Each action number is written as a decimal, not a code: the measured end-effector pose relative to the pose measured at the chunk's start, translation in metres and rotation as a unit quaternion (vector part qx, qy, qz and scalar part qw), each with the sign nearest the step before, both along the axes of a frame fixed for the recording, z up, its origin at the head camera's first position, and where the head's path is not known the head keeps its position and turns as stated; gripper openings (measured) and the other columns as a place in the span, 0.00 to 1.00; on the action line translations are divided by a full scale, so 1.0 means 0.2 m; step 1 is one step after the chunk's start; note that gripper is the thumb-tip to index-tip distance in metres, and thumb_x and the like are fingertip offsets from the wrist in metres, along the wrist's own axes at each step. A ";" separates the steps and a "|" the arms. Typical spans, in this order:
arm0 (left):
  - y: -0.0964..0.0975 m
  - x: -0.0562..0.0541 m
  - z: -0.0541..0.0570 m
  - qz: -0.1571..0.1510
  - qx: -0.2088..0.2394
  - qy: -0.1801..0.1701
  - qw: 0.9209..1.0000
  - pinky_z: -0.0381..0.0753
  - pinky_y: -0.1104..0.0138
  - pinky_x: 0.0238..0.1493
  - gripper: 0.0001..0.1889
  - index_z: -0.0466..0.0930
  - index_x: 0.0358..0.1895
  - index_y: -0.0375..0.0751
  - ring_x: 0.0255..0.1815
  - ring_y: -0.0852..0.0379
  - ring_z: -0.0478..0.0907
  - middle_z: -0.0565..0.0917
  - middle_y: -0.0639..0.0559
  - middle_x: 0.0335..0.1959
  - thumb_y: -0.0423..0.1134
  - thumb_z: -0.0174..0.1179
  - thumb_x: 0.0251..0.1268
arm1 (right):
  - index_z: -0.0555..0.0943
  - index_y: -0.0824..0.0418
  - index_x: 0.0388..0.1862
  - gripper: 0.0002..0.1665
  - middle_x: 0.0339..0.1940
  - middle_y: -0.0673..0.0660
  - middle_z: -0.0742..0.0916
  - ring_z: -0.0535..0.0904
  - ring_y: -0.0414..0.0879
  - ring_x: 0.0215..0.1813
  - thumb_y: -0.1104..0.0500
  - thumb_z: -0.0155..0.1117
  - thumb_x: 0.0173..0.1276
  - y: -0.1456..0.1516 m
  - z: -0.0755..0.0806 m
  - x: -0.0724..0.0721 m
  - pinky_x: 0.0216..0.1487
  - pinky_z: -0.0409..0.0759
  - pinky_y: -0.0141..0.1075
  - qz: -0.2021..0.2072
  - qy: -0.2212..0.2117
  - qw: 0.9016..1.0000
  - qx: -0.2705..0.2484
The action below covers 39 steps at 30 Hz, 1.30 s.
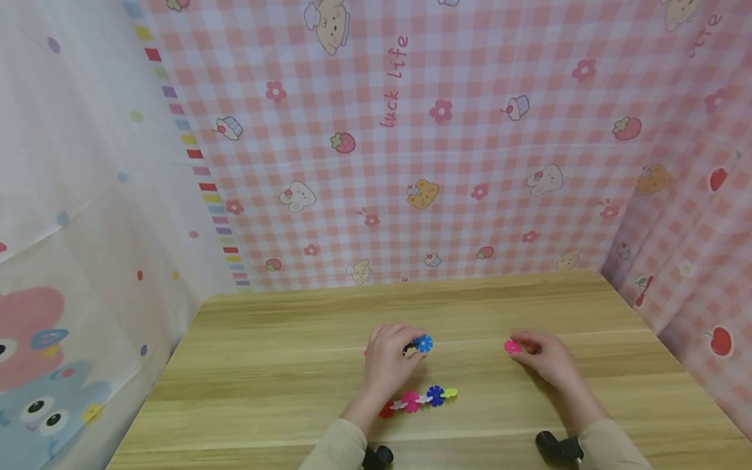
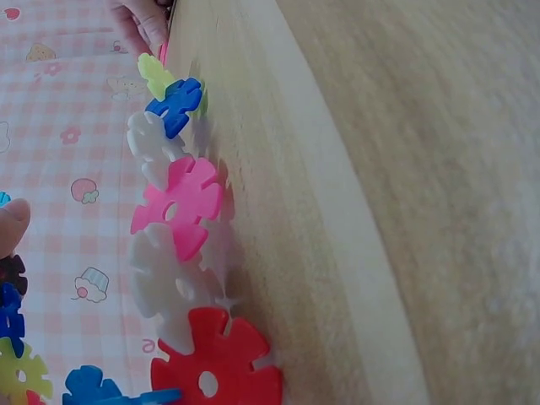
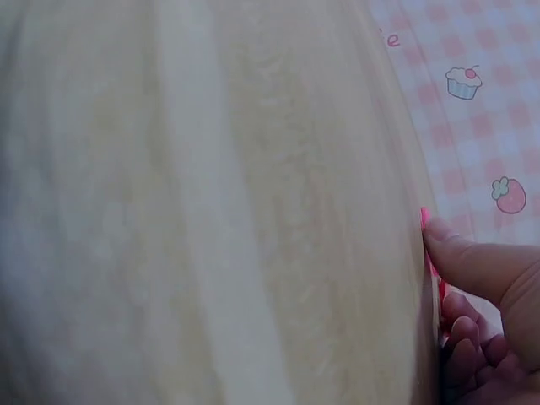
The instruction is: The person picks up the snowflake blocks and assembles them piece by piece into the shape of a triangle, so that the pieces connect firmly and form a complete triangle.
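Observation:
With thumb and fingers, my left hand pinches a blue slotted flower disc. A dark disc, a deep blue disc and a yellow disc trail from it in a chain, partly hidden by the hand. Farther right, my right hand pinches a pink flower disc at its edge. Nearer my body than the left hand, a second chain lies on the table, with a red disc, white discs, a pink disc, a blue disc and a yellow-green disc interlocked.
The wooden table runs back to a pink checked cloth hanging behind it. White patterned cloth hangs on the left. Black devices sit by both wrists at the near edge.

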<state>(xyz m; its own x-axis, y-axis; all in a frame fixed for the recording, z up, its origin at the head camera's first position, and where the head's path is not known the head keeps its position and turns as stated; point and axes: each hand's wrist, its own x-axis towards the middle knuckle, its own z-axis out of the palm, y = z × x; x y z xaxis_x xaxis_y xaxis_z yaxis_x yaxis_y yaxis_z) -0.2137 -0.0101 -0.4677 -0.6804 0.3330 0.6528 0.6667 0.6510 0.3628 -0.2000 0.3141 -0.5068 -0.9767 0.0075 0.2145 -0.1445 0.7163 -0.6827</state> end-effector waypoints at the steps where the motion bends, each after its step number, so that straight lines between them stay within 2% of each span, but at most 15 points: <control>1: 0.00 0.00 0.00 0.000 0.000 0.000 1.000 0.74 0.58 0.58 0.17 0.88 0.43 0.48 0.44 0.59 0.81 0.87 0.58 0.39 0.39 0.79 0.46 | 0.84 0.70 0.50 0.21 0.32 0.55 0.81 0.73 0.46 0.35 0.61 0.76 0.59 0.00 0.00 0.00 0.36 0.72 0.40 0.001 0.000 1.000 0.006; 5: 0.00 0.00 0.00 -0.001 0.002 0.006 1.000 0.74 0.59 0.57 0.17 0.88 0.42 0.48 0.43 0.59 0.81 0.87 0.58 0.38 0.40 0.80 0.46 | 0.84 0.68 0.46 0.18 0.31 0.55 0.81 0.73 0.47 0.35 0.61 0.75 0.60 -0.01 0.00 -0.01 0.37 0.72 0.42 -0.001 -0.005 1.000 0.022; 10: 0.00 0.00 -0.01 -0.003 0.007 0.005 1.000 0.74 0.59 0.56 0.16 0.88 0.42 0.47 0.42 0.60 0.81 0.87 0.58 0.38 0.39 0.79 0.47 | 0.82 0.69 0.43 0.15 0.33 0.56 0.81 0.74 0.49 0.37 0.63 0.74 0.60 -0.02 0.00 0.01 0.39 0.73 0.43 -0.007 -0.017 1.000 0.019; 14: 0.01 0.00 -0.01 -0.005 0.009 -0.008 1.000 0.73 0.59 0.57 0.16 0.89 0.43 0.47 0.43 0.59 0.81 0.87 0.59 0.39 0.39 0.79 0.47 | 0.80 0.71 0.45 0.17 0.35 0.58 0.83 0.77 0.50 0.39 0.65 0.73 0.59 -0.03 0.00 0.02 0.40 0.75 0.40 -0.019 -0.022 1.000 -0.002; 18: 0.01 0.00 -0.01 -0.006 0.009 -0.004 1.000 0.74 0.59 0.57 0.16 0.89 0.42 0.47 0.43 0.59 0.81 0.87 0.59 0.39 0.39 0.79 0.47 | 0.77 0.70 0.47 0.18 0.35 0.58 0.83 0.77 0.49 0.37 0.67 0.72 0.61 -0.04 -0.01 0.04 0.36 0.76 0.35 -0.026 -0.025 0.999 -0.019; 25: 0.01 0.00 -0.01 -0.009 0.014 -0.008 1.000 0.74 0.58 0.57 0.17 0.89 0.42 0.45 0.42 0.59 0.81 0.87 0.58 0.38 0.39 0.79 0.46 | 0.79 0.64 0.46 0.15 0.34 0.56 0.85 0.78 0.47 0.35 0.68 0.70 0.62 -0.10 0.00 0.07 0.37 0.75 0.41 -0.018 -0.009 1.000 -0.011; 33: 0.00 0.00 -0.01 -0.011 0.011 -0.005 1.000 0.74 0.59 0.56 0.17 0.89 0.43 0.47 0.43 0.59 0.82 0.87 0.58 0.38 0.39 0.79 0.46 | 0.83 0.63 0.40 0.07 0.35 0.54 0.86 0.80 0.45 0.37 0.63 0.70 0.65 -0.28 0.09 0.06 0.36 0.77 0.34 0.006 -0.047 0.994 -0.100; 39: 0.01 0.00 0.00 -0.019 0.010 0.006 1.000 0.75 0.58 0.55 0.18 0.89 0.43 0.45 0.43 0.58 0.82 0.88 0.57 0.37 0.39 0.80 0.45 | 0.85 0.61 0.37 0.03 0.35 0.52 0.87 0.81 0.43 0.39 0.64 0.71 0.64 -0.45 0.16 0.04 0.42 0.80 0.32 0.029 -0.001 0.989 -0.147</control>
